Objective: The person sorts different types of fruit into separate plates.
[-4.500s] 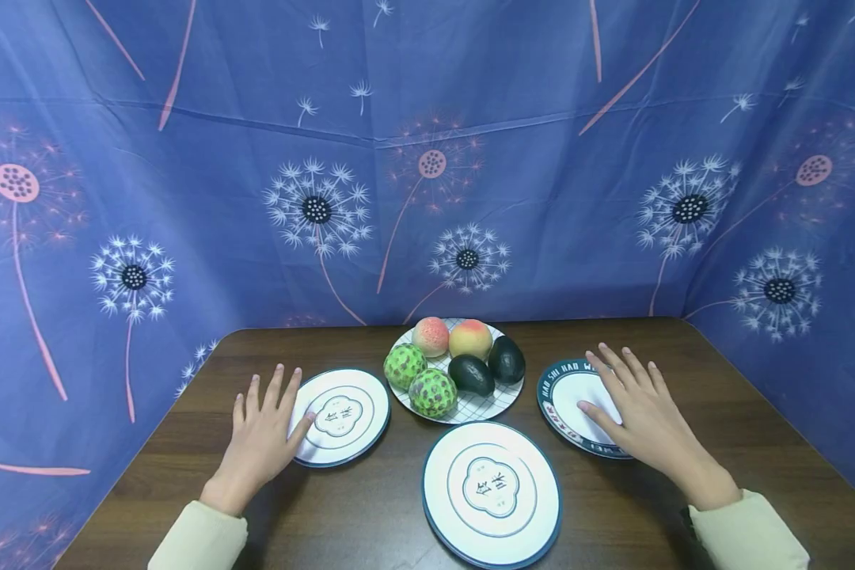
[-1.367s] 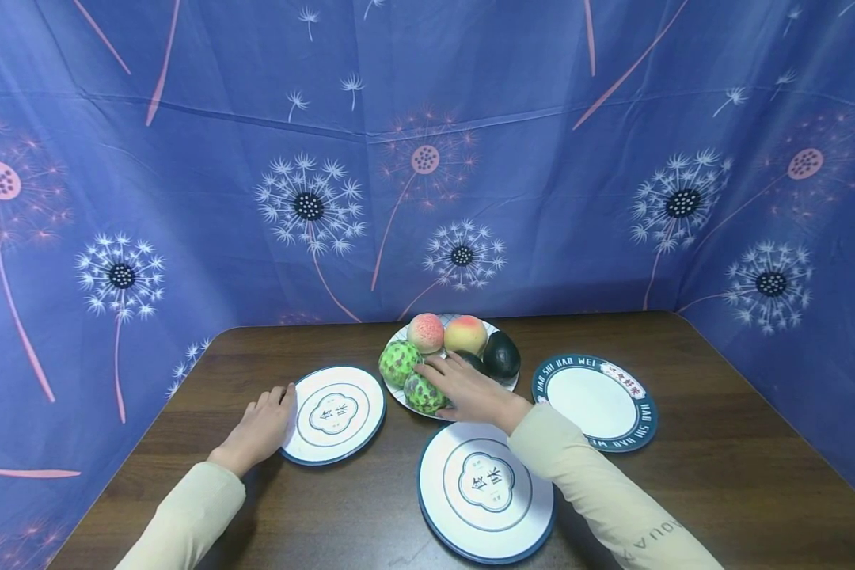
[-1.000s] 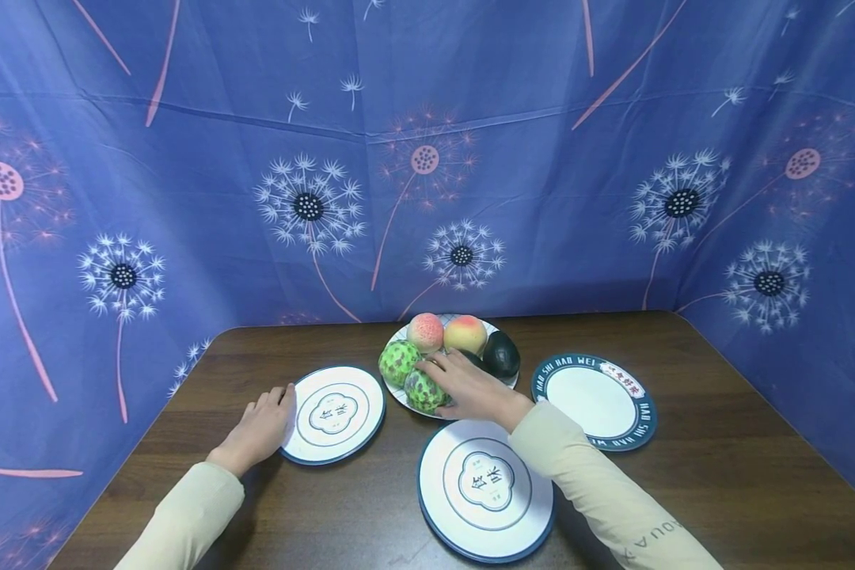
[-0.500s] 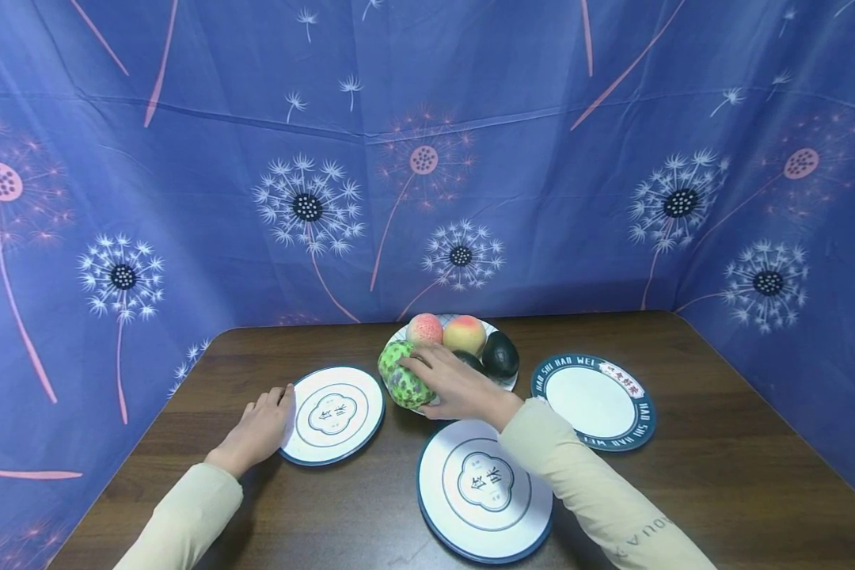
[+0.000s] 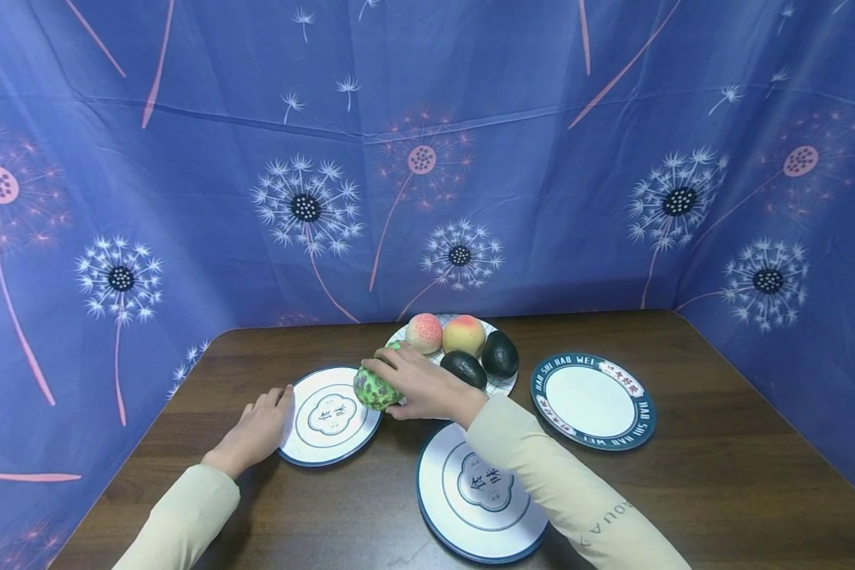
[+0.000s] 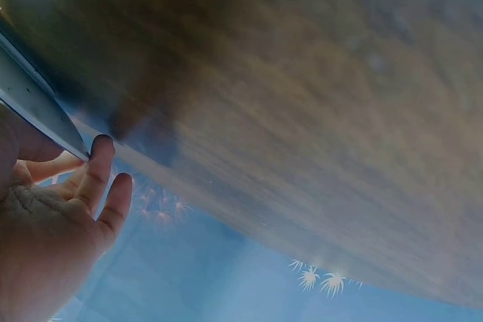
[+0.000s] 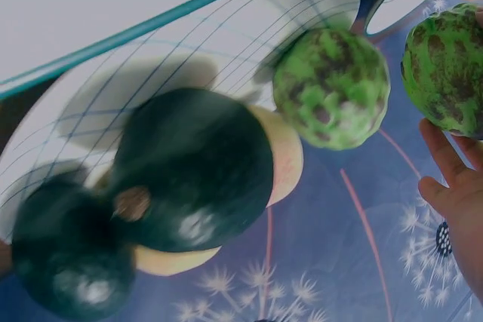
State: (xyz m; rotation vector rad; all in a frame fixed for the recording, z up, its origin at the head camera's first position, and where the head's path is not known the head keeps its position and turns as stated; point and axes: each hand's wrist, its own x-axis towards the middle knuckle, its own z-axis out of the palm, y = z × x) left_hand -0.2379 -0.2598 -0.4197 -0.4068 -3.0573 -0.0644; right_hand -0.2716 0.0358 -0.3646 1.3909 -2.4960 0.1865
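My right hand [image 5: 431,386] grips a green, bumpy custard apple [image 5: 374,389] with dark purple patches. It holds the fruit above the right rim of the left white plate [image 5: 306,439]. My left hand [image 5: 252,431] holds the left rim of that plate, fingers bent at its edge. In the left wrist view the plate's edge [image 6: 45,107] lies against the fingers. A second custard apple [image 7: 332,88] stays on the checked fruit plate [image 7: 181,58], mostly hidden behind my right hand in the head view. Beside it lie two peaches [image 5: 463,336] and two dark avocados [image 5: 500,355].
A stack of white plates [image 5: 456,507] with a blue rim sits at the front middle, partly under my right sleeve. At the right lies a plate with a lettered teal rim [image 5: 644,412]. A blue dandelion-print curtain [image 5: 556,206] hangs behind the brown table [image 5: 720,443].
My right hand took hold of the front custard apple and has carried it left off the fruit plate. Earlier, my left hand went from spread fingers to holding the left plate's rim.
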